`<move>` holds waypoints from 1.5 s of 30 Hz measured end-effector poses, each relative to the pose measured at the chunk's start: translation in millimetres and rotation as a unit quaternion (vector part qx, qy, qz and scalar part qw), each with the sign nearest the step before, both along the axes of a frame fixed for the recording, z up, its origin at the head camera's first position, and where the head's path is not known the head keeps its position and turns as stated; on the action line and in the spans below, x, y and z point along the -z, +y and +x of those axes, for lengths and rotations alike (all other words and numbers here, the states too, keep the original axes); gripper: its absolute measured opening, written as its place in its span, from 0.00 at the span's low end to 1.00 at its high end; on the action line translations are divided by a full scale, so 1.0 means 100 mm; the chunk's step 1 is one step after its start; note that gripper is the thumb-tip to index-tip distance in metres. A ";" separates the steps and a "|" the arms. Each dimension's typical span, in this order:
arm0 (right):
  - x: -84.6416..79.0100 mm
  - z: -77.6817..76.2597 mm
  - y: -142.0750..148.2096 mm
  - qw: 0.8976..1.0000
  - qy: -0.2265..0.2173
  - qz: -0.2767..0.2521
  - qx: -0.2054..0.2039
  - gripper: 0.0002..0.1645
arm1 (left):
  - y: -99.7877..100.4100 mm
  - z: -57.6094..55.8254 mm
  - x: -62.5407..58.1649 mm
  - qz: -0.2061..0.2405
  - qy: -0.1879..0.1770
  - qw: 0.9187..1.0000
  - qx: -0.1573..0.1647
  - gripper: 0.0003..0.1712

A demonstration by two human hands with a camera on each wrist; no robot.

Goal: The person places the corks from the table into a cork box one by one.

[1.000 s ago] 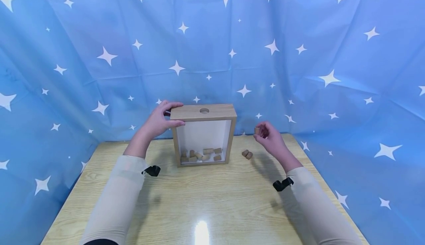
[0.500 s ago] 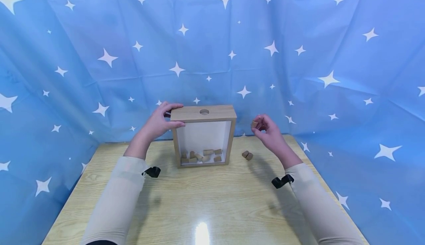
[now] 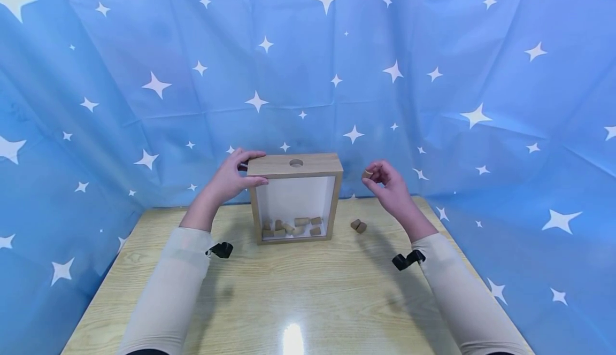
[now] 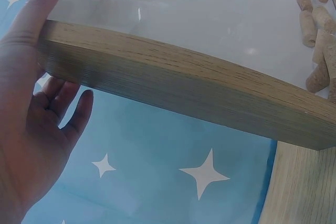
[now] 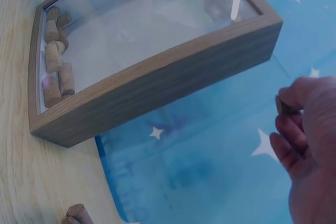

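A wooden shadow box [image 3: 294, 165] with a clear front and a round hole [image 3: 295, 163] in its top stands upright on the table. Several corks [image 4: 308, 28] lie along its bottom behind the pane. My left hand [image 3: 230, 177] grips the box's top left corner, thumb across the front and fingers behind. To the right of the box, raised above the table, my right hand [image 3: 389, 186] pinches a cork [image 3: 367, 174] between thumb and fingers. In the right wrist view the fingers mostly hide that cork. Two loose corks [image 3: 358, 225] lie on the table below this hand.
The wood-grain table [image 3: 289, 285] ends just behind the box. A blue curtain [image 3: 308, 77] with white stars hangs behind and along both sides. Each wrist carries a small black camera mount [image 3: 408, 261].
My right hand has risen and shifted slightly left toward the box with the pinched cork, which has tilted. The left hand keeps its grip, and the box stays in place.
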State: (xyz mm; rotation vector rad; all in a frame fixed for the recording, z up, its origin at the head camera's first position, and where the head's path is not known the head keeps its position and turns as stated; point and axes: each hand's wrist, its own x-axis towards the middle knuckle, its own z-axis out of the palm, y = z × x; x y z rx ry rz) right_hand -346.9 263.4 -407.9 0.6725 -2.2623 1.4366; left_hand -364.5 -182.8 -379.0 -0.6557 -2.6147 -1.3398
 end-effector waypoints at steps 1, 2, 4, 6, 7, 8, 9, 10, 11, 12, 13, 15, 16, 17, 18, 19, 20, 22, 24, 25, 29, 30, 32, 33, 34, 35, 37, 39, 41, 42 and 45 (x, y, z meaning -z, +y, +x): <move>0.01 -0.02 0.00 1.000 0.003 -0.002 0.002 0.14 | 0.00 0.00 0.00 -0.001 0.000 1.000 0.000 0.43; 0.01 -0.04 0.00 1.000 0.005 -0.004 0.003 0.14 | 0.00 0.00 0.01 -0.001 0.001 1.000 0.000 0.43; 0.00 -0.06 0.00 1.000 0.011 -0.013 0.004 0.15 | 0.00 -0.01 0.01 -0.002 0.001 1.000 -0.001 0.43; -0.03 -0.06 -0.02 1.000 0.018 -0.018 0.006 0.15 | 0.00 -0.01 0.01 0.003 0.002 1.000 0.001 0.42; -0.06 -0.07 -0.03 1.000 0.022 -0.020 0.007 0.15 | 0.00 -0.01 0.01 0.006 0.002 1.000 0.002 0.42; -0.07 -0.07 -0.04 0.999 0.026 -0.022 0.009 0.15 | 0.00 -0.01 0.01 0.008 0.002 1.000 0.002 0.42; -0.10 -0.07 -0.06 0.999 0.030 -0.023 0.009 0.14 | 0.00 -0.01 0.00 0.009 0.001 1.000 0.003 0.42; -0.13 -0.06 -0.07 0.999 0.033 -0.023 0.009 0.14 | 0.00 -0.01 0.00 0.010 0.000 1.000 0.002 0.42; -0.16 -0.06 -0.09 0.999 0.035 -0.023 0.010 0.14 | 0.01 -0.01 0.00 0.011 0.000 1.000 0.003 0.42; -0.19 -0.05 -0.11 0.999 0.037 -0.025 0.009 0.14 | 0.01 -0.01 0.00 0.011 -0.001 1.000 0.002 0.42; -0.21 -0.05 -0.13 0.999 0.038 -0.028 0.008 0.14 | 0.01 -0.01 0.00 0.011 -0.002 1.000 0.001 0.42; -0.27 -0.05 -0.18 0.999 0.041 -0.031 0.005 0.13 | 0.00 -0.01 0.00 0.011 -0.004 1.000 0.001 0.42; -0.30 -0.04 -0.20 0.999 0.042 -0.033 0.002 0.13 | 0.01 -0.01 0.00 0.012 -0.003 1.000 0.000 0.43; -0.33 -0.05 -0.23 0.998 0.045 -0.035 -0.001 0.13 | 0.01 -0.01 0.00 0.012 -0.003 1.000 0.001 0.43; -0.35 -0.05 -0.25 0.998 0.049 -0.036 -0.004 0.13 | 0.00 -0.01 0.00 0.011 -0.002 1.000 0.002 0.43; -0.37 -0.06 -0.28 0.998 0.053 -0.035 -0.007 0.13 | 0.00 -0.02 0.01 0.011 -0.001 1.000 0.002 0.43; -0.39 -0.06 -0.31 0.998 0.055 -0.033 -0.009 0.13 | 0.00 -0.02 0.01 0.010 -0.001 1.000 0.002 0.43; -0.43 -0.06 -0.37 0.998 0.059 -0.031 -0.015 0.12 | 0.00 -0.03 0.02 0.009 0.000 1.000 0.004 0.43; -0.47 -0.06 -0.42 0.998 0.061 -0.025 -0.016 0.12 | 0.00 -0.04 0.03 0.010 -0.001 1.000 0.005 0.43; -0.49 -0.06 -0.45 0.998 0.062 -0.023 -0.018 0.12 | -0.01 -0.04 0.03 0.010 -0.001 1.000 0.007 0.43; -0.57 -0.07 -0.57 0.997 0.063 -0.016 -0.033 0.14 | -0.01 -0.04 0.03 0.012 0.002 1.000 0.008 0.43; -0.58 -0.07 -0.61 0.997 0.065 -0.013 -0.037 0.14 | -0.01 -0.04 0.03 0.011 0.003 1.000 0.009 0.43; -0.61 -0.08 -0.66 0.997 0.065 -0.007 -0.045 0.14 | -0.02 -0.04 0.04 0.011 0.003 1.000 0.008 0.44; -0.63 -0.09 -0.69 0.997 0.065 -0.002 -0.048 0.13 | -0.02 -0.04 0.04 0.011 0.003 1.000 0.008 0.44; -0.64 -0.10 -0.72 0.997 0.065 0.005 -0.051 0.13 | -0.02 -0.05 0.04 0.011 0.003 1.000 0.007 0.44; -0.65 -0.11 -0.74 0.996 0.064 0.010 -0.055 0.12 | -0.02 -0.05 0.04 0.011 0.002 1.000 0.007 0.44; -0.67 -0.12 -0.78 0.996 0.060 0.022 -0.060 0.12 | -0.02 -0.05 0.04 0.009 0.001 1.000 0.007 0.43; -0.70 -0.14 -0.82 0.996 0.057 0.033 -0.064 0.11 | -0.02 -0.05 0.04 0.009 0.000 1.000 0.006 0.43; -0.72 -0.15 -0.87 0.995 0.055 0.040 -0.066 0.11 | -0.01 -0.05 0.04 0.008 -0.001 1.000 0.007 0.43; -0.73 -0.15 -0.89 0.995 0.055 0.045 -0.065 0.11 | -0.01 -0.05 0.04 0.008 -0.001 1.000 0.006 0.43; -0.77 -0.16 -0.97 0.995 0.056 0.062 -0.061 0.11 | -0.01 -0.05 0.04 0.010 -0.001 1.000 0.006 0.43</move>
